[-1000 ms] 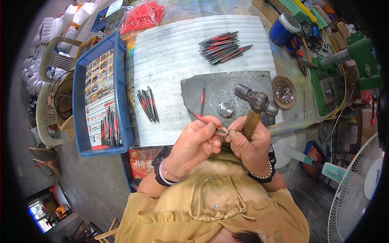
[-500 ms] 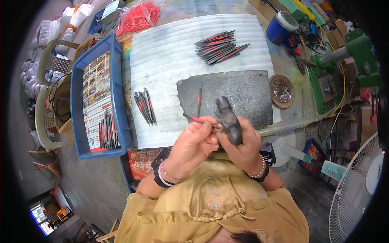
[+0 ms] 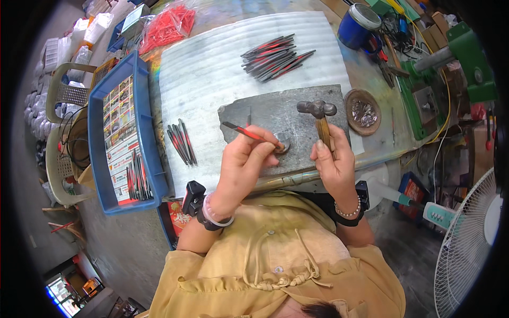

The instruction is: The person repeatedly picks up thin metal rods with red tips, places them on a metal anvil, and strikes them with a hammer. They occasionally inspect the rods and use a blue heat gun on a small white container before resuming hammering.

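Observation:
A slim red-and-black stick-like tool [image 3: 239,130] is pinched in the fingers of my left hand [image 3: 245,158], slanting over the dark stone slab [image 3: 305,132]. Its near end meets a small round dark spot [image 3: 284,146] on the slab at my fingertips; the exact contact is hidden. My right hand [image 3: 336,164] is closed round the wooden handle of a hammer [image 3: 317,108], whose dark metal head is raised above the slab's right part. Another slim stick [image 3: 249,114] lies on the slab, partly hidden behind my left hand.
On the white foam sheet [image 3: 201,69] lie a large pile of sticks [image 3: 275,57] and a small group [image 3: 182,143] at left. A blue tray [image 3: 156,172] holds more. A brown bowl [image 3: 348,109] contains small shiny pieces. A green machine [image 3: 419,116] stands right; a fan [image 3: 466,228] lower right.
The hammer has swung upright and moved right with my right hand, away from my left. My left hand has lowered the stick's end towards the slab. The whole view has shifted slightly.

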### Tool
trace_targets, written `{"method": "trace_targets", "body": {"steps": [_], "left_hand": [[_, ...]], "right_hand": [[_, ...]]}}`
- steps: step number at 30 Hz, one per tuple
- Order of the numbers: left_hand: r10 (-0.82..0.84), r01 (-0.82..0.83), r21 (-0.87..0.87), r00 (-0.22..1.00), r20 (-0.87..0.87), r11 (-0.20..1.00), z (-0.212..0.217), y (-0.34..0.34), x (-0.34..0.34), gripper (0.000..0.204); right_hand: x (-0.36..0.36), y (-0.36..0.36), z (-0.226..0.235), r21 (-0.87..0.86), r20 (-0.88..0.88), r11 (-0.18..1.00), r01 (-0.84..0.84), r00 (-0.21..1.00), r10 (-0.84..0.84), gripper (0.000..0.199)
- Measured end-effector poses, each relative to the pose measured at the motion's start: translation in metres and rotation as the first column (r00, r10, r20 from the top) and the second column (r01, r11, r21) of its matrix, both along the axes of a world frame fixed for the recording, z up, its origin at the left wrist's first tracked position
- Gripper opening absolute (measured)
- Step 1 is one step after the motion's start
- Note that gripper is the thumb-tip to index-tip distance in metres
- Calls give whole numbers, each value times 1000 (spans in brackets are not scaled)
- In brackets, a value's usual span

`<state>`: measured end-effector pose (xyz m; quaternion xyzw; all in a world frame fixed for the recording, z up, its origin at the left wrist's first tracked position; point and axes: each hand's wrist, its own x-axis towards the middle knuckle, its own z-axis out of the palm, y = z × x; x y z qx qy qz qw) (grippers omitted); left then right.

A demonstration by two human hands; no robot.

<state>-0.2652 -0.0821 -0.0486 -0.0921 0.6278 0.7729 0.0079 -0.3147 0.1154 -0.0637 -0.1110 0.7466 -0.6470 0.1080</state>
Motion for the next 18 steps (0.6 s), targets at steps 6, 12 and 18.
{"method": "trace_targets", "body": {"steps": [6, 12, 18], "left_hand": [[-24, -3, -270, 995, -94, 963, -5, 4, -5, 8], [-19, -21, -308, 992, -126, 951, -3, 7, -6, 7], [-4, -48, -360, 990, -142, 932, -1, 9, -7, 6]], "right_hand": [[-4, 1, 0, 43, -23, 999, 11, 1000, -10, 29], [-2, 0, -4, 12, -33, 1000, -10, 999, 11, 27], [-1, 2, -5, 12, -53, 1000, 3, 999, -3, 27]]}}
